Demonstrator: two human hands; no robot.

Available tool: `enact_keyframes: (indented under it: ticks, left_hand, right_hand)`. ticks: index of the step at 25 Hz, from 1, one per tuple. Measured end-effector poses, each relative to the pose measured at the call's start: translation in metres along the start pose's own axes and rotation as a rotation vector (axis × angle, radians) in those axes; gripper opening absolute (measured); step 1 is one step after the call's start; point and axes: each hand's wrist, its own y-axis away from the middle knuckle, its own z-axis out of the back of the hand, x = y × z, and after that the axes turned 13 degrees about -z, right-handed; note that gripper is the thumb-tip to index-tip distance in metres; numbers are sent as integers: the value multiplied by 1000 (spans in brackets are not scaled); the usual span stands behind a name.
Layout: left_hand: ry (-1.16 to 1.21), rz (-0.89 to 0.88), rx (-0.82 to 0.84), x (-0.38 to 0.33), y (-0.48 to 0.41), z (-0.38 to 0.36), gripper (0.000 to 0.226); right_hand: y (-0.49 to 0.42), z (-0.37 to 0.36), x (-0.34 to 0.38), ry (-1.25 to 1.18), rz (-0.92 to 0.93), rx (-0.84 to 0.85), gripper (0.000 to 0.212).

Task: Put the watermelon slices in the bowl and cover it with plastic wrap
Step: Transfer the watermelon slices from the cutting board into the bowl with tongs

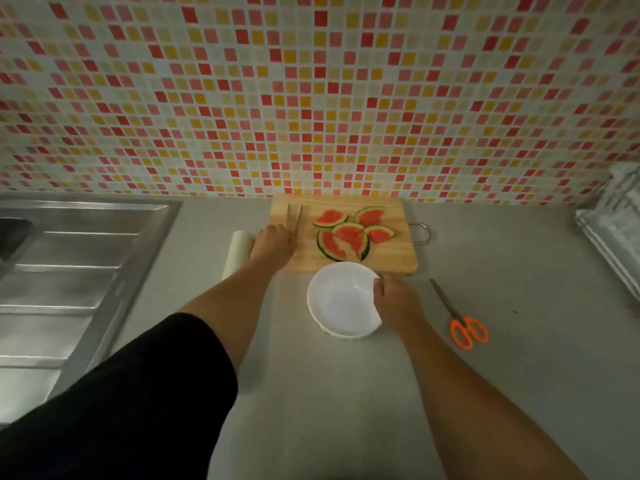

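Several watermelon slices (346, 233) with green rind lie on a wooden cutting board (388, 258) against the tiled wall. Just in front of the board stands an empty white bowl (337, 299); my right hand (394, 303) grips its right rim. My left hand (273, 242) rests at the board's left edge, knuckles up, touching the near end of wooden tongs (294, 216). Its fingers are hidden, so I cannot tell whether it holds them. A roll of plastic wrap (237, 251) lies on the counter just left of that hand.
Orange-handled scissors (460, 317) lie to the right of the bowl. A steel sink and drainboard (69, 271) fill the left side. A stack of shiny trays (613, 230) sits at the right edge. The grey counter (346, 393) stretches toward me.
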Motion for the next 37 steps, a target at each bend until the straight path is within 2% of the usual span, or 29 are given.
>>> enact_keyframes:
  ticks: [3,10,13,16,18,23,27,31,37]
  left_hand:
    - [-5,75,39,-3,-22,-10,47]
    - [-147,77,85,-9,-45,-29,37]
    - [-36,127,42,-5,-48,-19,46]
    - [20,68,26,8,-53,-5,35]
    - [65,-33,7,19,-52,5,33]
    - [-194,-331,84,47,-44,21,32]
    - [-310,-482,7,49,-35,8,32]
    - [-398,-579,-72,36,-28,-1,18]
    - [-598,-711,-161,19,-25,1,22]
  right_hand:
    - [-7,-4,-3,16,-21,-1,33]
    - [-10,-8,-2,24,-38,-8,33]
    - [-9,-7,-3,24,-20,-20,32]
    - [-10,-7,-2,16,-10,-32,32]
    - [-10,-8,-3,19,-5,-33,31]
    - [-10,-9,-5,23,7,-40,31]
    - [-11,-10,-5,26,13,-51,32]
    - [-10,-10,-7,34,19,-65,32]
    - [-10,-9,-6,19,-3,-42,31]
